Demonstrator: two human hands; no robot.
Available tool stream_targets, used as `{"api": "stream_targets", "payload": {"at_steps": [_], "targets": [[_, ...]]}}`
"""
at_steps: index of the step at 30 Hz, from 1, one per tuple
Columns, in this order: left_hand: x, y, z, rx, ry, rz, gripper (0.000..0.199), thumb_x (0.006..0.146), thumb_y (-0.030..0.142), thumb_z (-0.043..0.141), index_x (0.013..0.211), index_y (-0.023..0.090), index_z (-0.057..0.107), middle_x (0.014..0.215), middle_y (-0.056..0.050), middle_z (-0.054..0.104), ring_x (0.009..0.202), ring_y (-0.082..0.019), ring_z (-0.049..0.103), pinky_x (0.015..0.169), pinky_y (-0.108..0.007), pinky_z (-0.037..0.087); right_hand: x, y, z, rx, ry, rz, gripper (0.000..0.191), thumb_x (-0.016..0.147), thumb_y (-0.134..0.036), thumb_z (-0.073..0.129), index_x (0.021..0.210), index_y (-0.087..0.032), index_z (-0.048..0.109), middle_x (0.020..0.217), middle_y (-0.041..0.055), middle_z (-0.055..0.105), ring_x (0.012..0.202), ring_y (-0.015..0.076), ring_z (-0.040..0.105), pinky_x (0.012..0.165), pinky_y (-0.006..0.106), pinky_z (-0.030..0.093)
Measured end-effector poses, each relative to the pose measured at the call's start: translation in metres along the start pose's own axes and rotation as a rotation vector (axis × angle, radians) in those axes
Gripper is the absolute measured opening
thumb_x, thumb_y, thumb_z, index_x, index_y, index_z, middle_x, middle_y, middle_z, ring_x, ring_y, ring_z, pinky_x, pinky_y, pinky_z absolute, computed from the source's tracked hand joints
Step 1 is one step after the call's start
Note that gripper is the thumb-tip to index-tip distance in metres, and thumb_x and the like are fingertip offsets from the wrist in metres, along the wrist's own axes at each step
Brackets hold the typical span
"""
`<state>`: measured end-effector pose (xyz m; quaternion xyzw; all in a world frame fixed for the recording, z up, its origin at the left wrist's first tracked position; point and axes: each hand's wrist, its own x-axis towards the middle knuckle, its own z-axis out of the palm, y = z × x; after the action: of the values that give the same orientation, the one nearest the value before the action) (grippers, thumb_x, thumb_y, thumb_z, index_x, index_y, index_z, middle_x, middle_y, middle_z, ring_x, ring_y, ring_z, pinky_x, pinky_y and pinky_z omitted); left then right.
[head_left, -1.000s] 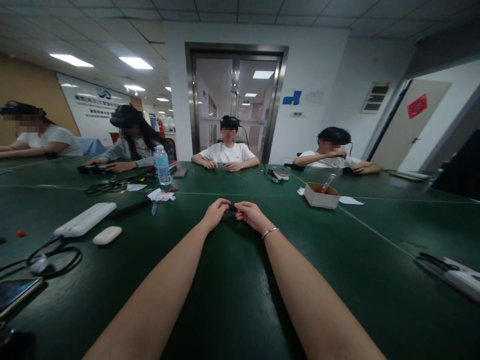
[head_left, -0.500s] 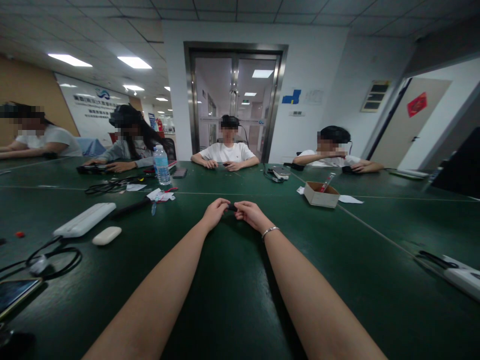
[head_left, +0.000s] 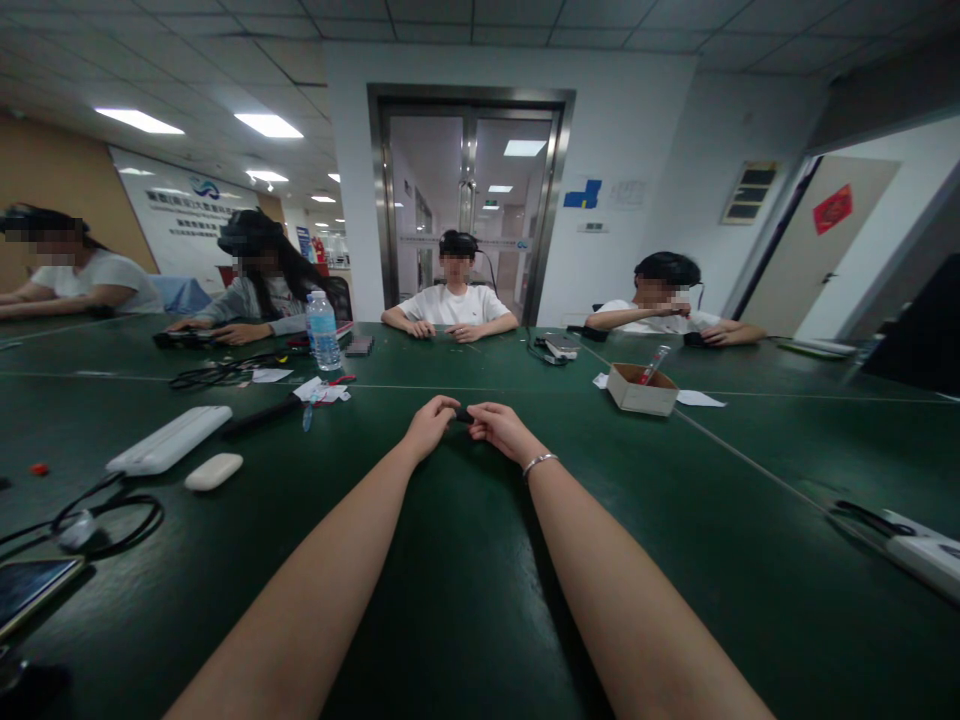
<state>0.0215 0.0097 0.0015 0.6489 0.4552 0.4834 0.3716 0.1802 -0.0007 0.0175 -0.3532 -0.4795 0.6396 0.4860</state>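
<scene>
Between my two hands is a small black object (head_left: 463, 415), too small and too covered by fingers to name. My left hand (head_left: 433, 426) pinches its left end with thumb and fingertips. At the other end my right hand (head_left: 501, 430) grips it, the lower fingers curled under; a silver bracelet (head_left: 540, 464) circles that wrist. Both hands are stretched forward just over the green table (head_left: 465, 560), near the middle of the view.
A white power strip (head_left: 171, 440), a white oval case (head_left: 214, 472), black cables and a phone (head_left: 37, 590) lie to the left. Further off stand a water bottle (head_left: 324, 332) and, on the right, an open box (head_left: 643, 390). Several people sit along the table's far side.
</scene>
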Motion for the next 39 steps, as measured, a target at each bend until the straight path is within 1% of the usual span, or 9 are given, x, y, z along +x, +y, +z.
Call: {"api": "stream_targets", "payload": {"at_steps": [4, 10, 19, 22, 26, 29, 31, 35, 39], "targets": [[-0.001, 0.0, 0.0, -0.022, -0.029, 0.017, 0.024, 0.078, 0.033, 0.046, 0.091, 0.017, 0.058, 0.066, 0.0, 0.053, 0.056, -0.01, 0.048, 0.053, -0.021, 0.038, 0.001, 0.001, -0.001, 0.002, 0.002, -0.002, 0.014, 0.074, -0.016, 0.069, 0.073, -0.009, 0.058, 0.053, 0.0014, 0.054, 0.044, 0.0081, 0.052, 0.04, 0.015, 0.045], [0.0, -0.002, -0.001, 0.007, 0.024, 0.041, 0.023, 0.072, 0.024, 0.053, 0.093, 0.018, 0.06, 0.072, -0.001, 0.056, 0.065, -0.011, 0.051, 0.058, -0.022, 0.04, 0.002, 0.002, -0.002, 0.003, 0.007, 0.001, 0.015, 0.074, -0.017, 0.07, 0.074, -0.009, 0.057, 0.054, 0.002, 0.055, 0.045, 0.0081, 0.052, 0.042, 0.016, 0.045], [-0.002, 0.009, -0.006, -0.166, 0.013, -0.01, 0.026, 0.061, 0.027, 0.067, 0.082, 0.012, 0.062, 0.081, -0.007, 0.063, 0.073, -0.015, 0.057, 0.065, -0.026, 0.044, 0.0, 0.0, -0.001, -0.118, 0.025, -0.005, 0.023, 0.083, -0.028, 0.06, 0.07, -0.011, 0.051, 0.05, 0.0018, 0.054, 0.038, 0.0072, 0.047, 0.033, 0.014, 0.038], [-0.001, 0.006, -0.006, -0.176, 0.024, -0.014, 0.028, 0.06, 0.028, 0.069, 0.082, 0.012, 0.064, 0.08, -0.007, 0.065, 0.074, -0.016, 0.058, 0.07, -0.029, 0.045, -0.003, -0.003, -0.001, -0.076, -0.004, -0.018, 0.013, 0.08, -0.022, 0.062, 0.082, -0.013, 0.053, 0.055, -0.0002, 0.055, 0.041, 0.0084, 0.052, 0.038, 0.017, 0.045], [0.001, 0.004, -0.005, -0.186, 0.032, -0.005, 0.027, 0.058, 0.027, 0.07, 0.08, 0.012, 0.065, 0.08, -0.007, 0.066, 0.076, -0.017, 0.059, 0.076, -0.032, 0.045, -0.003, -0.003, -0.002, -0.034, -0.058, -0.037, 0.037, 0.074, -0.013, 0.066, 0.105, -0.02, 0.047, 0.069, -0.0015, 0.059, 0.049, 0.0099, 0.059, 0.049, 0.022, 0.053], [0.001, 0.004, -0.005, -0.186, 0.023, -0.011, 0.025, 0.059, 0.026, 0.069, 0.08, 0.013, 0.065, 0.079, -0.007, 0.066, 0.077, -0.017, 0.06, 0.077, -0.033, 0.045, 0.001, -0.001, 0.0, -0.143, -0.041, 0.009, 0.021, 0.085, -0.027, 0.055, 0.101, -0.016, 0.047, 0.062, 0.0005, 0.057, 0.043, 0.0106, 0.056, 0.038, 0.019, 0.048], [0.001, 0.004, -0.005, -0.183, 0.02, -0.016, 0.024, 0.059, 0.024, 0.069, 0.08, 0.013, 0.065, 0.079, -0.007, 0.066, 0.077, -0.017, 0.06, 0.078, -0.033, 0.045, 0.003, 0.001, 0.002, -0.209, -0.023, 0.007, 0.015, 0.087, -0.026, 0.05, 0.096, -0.014, 0.049, 0.059, 0.0004, 0.055, 0.038, 0.0096, 0.052, 0.033, 0.017, 0.044], [0.002, 0.003, -0.005, -0.171, 0.024, -0.006, 0.022, 0.059, 0.023, 0.069, 0.078, 0.012, 0.065, 0.078, -0.007, 0.066, 0.075, -0.017, 0.06, 0.078, -0.033, 0.046, 0.001, 0.0, 0.002, -0.126, -0.038, -0.04, 0.029, 0.076, -0.009, 0.06, 0.101, -0.018, 0.046, 0.071, -0.0013, 0.056, 0.045, 0.0089, 0.056, 0.042, 0.02, 0.051], [0.001, 0.004, -0.005, -0.177, 0.014, 0.003, 0.021, 0.06, 0.023, 0.068, 0.079, 0.012, 0.065, 0.078, -0.007, 0.066, 0.074, -0.017, 0.06, 0.077, -0.033, 0.046, -0.002, -0.002, 0.001, -0.113, -0.02, 0.024, 0.014, 0.083, -0.019, 0.055, 0.093, -0.015, 0.046, 0.068, 0.0027, 0.057, 0.045, 0.0108, 0.056, 0.039, 0.02, 0.049]]}}
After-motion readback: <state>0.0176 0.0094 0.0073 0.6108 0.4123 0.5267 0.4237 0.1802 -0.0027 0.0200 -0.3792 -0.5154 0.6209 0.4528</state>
